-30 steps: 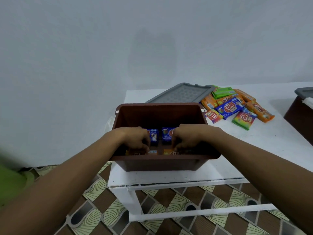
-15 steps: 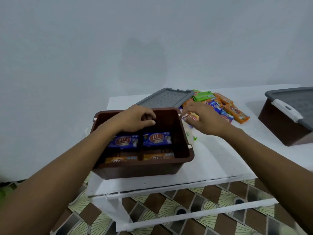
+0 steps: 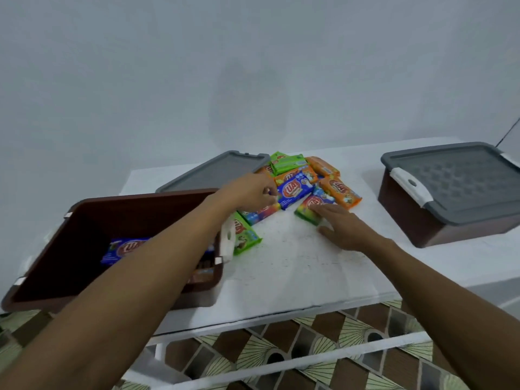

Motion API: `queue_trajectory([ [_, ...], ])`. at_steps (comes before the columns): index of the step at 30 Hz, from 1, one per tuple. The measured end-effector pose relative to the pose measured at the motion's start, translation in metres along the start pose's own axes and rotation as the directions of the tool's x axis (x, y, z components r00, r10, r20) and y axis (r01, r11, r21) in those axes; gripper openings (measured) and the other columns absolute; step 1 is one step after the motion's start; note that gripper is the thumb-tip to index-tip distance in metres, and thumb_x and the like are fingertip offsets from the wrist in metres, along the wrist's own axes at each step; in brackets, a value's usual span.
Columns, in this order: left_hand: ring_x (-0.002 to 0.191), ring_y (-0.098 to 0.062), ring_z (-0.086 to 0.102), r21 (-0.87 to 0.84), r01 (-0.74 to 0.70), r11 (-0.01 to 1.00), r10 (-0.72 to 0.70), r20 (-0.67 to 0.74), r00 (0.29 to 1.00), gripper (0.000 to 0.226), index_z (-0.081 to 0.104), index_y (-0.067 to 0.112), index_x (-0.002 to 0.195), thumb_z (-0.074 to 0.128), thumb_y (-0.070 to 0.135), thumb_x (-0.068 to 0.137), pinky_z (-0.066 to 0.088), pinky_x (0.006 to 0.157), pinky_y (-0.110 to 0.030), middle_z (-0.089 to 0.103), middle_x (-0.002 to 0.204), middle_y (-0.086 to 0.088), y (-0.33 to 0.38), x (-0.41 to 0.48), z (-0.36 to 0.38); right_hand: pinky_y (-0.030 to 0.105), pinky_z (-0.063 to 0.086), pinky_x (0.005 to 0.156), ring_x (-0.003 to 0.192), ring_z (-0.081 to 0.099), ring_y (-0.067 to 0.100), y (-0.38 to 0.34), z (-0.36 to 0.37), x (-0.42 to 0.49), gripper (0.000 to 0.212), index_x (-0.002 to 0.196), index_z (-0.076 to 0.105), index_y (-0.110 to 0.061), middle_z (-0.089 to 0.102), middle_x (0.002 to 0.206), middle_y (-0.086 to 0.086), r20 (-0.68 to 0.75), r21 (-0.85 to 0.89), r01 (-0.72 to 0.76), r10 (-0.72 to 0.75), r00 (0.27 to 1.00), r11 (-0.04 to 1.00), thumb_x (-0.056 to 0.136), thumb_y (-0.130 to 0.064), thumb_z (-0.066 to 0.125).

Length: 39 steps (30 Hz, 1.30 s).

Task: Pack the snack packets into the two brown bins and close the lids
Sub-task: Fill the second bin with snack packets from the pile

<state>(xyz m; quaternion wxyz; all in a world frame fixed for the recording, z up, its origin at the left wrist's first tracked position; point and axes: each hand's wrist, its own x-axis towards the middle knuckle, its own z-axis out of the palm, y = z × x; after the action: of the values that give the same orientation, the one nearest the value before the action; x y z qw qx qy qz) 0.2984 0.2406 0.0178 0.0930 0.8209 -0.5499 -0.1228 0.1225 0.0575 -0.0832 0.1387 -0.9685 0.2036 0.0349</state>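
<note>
The open brown bin (image 3: 140, 197) stands at the table's left end with blue packets (image 3: 123, 247) lying inside. Its grey lid (image 3: 213, 170) lies flat behind it. A pile of snack packets (image 3: 329, 175) in orange, green, blue and rainbow wrappers sits mid-table. My left hand (image 3: 250, 192) reaches over the bin's right wall, its curled fingers at the left end of a blue packet (image 3: 294, 190); whether it pinches the packet is unclear. My right hand (image 3: 340, 223) lies flat, fingertips on a rainbow packet (image 3: 308, 211). The second brown bin (image 3: 408, 215) stands at the right with its grey lid (image 3: 455, 178) on.
A green packet (image 3: 244, 235) lies beside the open bin's white latch (image 3: 227, 240). The white table (image 3: 295, 271) has its front edge close to me, with patterned floor tiles (image 3: 281, 350) below. A plain wall stands right behind the table.
My left hand came out of the open bin and reached right to the packet pile. My right hand moved from the pile's near edge onto the rainbow packet. The view swung right.
</note>
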Motion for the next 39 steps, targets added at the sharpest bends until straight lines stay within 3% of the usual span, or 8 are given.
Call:
queue_trajectory([
  [7,0.118,-0.03,0.053,0.036,0.336,0.941,-0.338,0.106,0.935,0.044,0.047,0.01,0.135,0.047,0.031,0.097,0.046,0.093,-0.039,0.053,0.135,-0.015,0.022,0.05,0.041,0.032,0.041,0.089,0.117,0.048,0.022,0.026,-0.003,0.002,0.04,0.135,0.056,-0.02,0.057,0.129,0.002,-0.171,0.079,0.154,-0.139,0.975,0.985,0.095,-0.026,0.057],
  [12,0.131,-0.041,0.037,0.029,0.536,0.844,-0.537,0.005,0.844,0.048,0.035,0.017,0.141,0.047,0.028,0.096,0.029,0.11,-0.055,0.036,0.144,-0.018,0.025,0.055,0.089,0.047,0.028,0.109,0.142,0.02,0.028,0.038,0.003,0.009,0.041,0.131,0.054,-0.044,0.026,0.153,0.0,-0.107,0.118,0.005,0.008,0.994,0.993,0.09,-0.05,0.059],
  [18,0.127,-0.035,0.034,0.029,0.483,0.875,-0.465,-0.229,0.856,0.056,0.036,0.023,0.139,0.062,0.02,0.09,0.033,0.103,-0.048,0.033,0.142,-0.012,0.029,0.041,0.119,0.052,0.024,0.111,0.143,0.018,0.033,0.044,-0.009,0.017,0.079,0.148,0.025,-0.037,0.026,0.156,0.003,0.051,0.104,-0.072,0.067,0.996,0.992,0.083,-0.059,0.063],
  [23,0.129,-0.029,0.034,-0.169,0.519,0.838,-0.546,-0.241,0.803,0.053,0.04,0.024,0.132,0.067,0.032,0.087,0.031,0.102,-0.043,0.049,0.139,-0.007,0.028,0.038,0.119,0.042,0.042,0.106,0.132,0.04,0.024,0.05,-0.016,0.021,0.109,0.146,0.03,-0.022,0.042,0.146,0.004,0.059,0.234,-0.142,0.132,0.989,0.962,0.059,-0.065,0.079],
  [28,0.134,-0.027,0.033,-0.31,0.561,0.767,-0.616,-0.11,0.78,0.086,0.032,0.024,0.144,0.08,0.04,0.075,0.028,0.107,-0.047,0.043,0.144,-0.004,0.031,0.036,0.114,0.032,0.053,0.09,0.114,0.055,0.019,0.05,-0.021,0.017,0.102,0.142,0.035,-0.017,0.051,0.136,0.004,0.053,0.373,-0.171,0.164,0.985,0.912,0.06,-0.052,0.086],
  [31,0.124,-0.024,0.049,-0.348,0.569,0.745,-0.613,-0.02,0.79,0.095,0.035,0.017,0.144,0.085,0.044,0.067,0.045,0.102,-0.044,0.046,0.139,-0.006,0.032,0.038,0.11,0.036,0.055,0.091,0.114,0.056,0.021,0.049,-0.023,0.016,0.103,0.142,0.035,-0.017,0.052,0.135,0.005,0.075,0.393,-0.195,0.18,0.981,0.898,0.06,-0.051,0.086],
  [35,0.102,-0.016,0.059,-0.565,0.508,0.65,-0.599,0.031,0.8,0.067,0.05,0.017,0.124,0.083,0.039,0.07,0.053,0.082,-0.029,0.057,0.117,0.003,0.031,0.037,0.106,0.031,0.057,0.079,0.103,0.06,0.018,0.05,-0.029,0.013,0.088,0.135,0.041,-0.017,0.056,0.125,0.004,0.095,0.485,-0.198,0.174,0.98,0.852,0.064,-0.044,0.086],
  [39,0.103,-0.021,0.064,-0.75,0.466,0.469,-0.619,0.098,0.78,0.045,0.053,0.02,0.118,0.075,0.03,0.081,0.059,0.08,-0.036,0.058,0.128,-0.006,0.027,0.035,0.105,0.021,0.052,0.063,0.085,0.061,0.008,0.052,-0.039,0.011,0.07,0.123,0.048,-0.017,0.059,0.112,0.0,0.153,0.587,-0.226,0.168,0.974,0.777,0.067,-0.033,0.087],
])
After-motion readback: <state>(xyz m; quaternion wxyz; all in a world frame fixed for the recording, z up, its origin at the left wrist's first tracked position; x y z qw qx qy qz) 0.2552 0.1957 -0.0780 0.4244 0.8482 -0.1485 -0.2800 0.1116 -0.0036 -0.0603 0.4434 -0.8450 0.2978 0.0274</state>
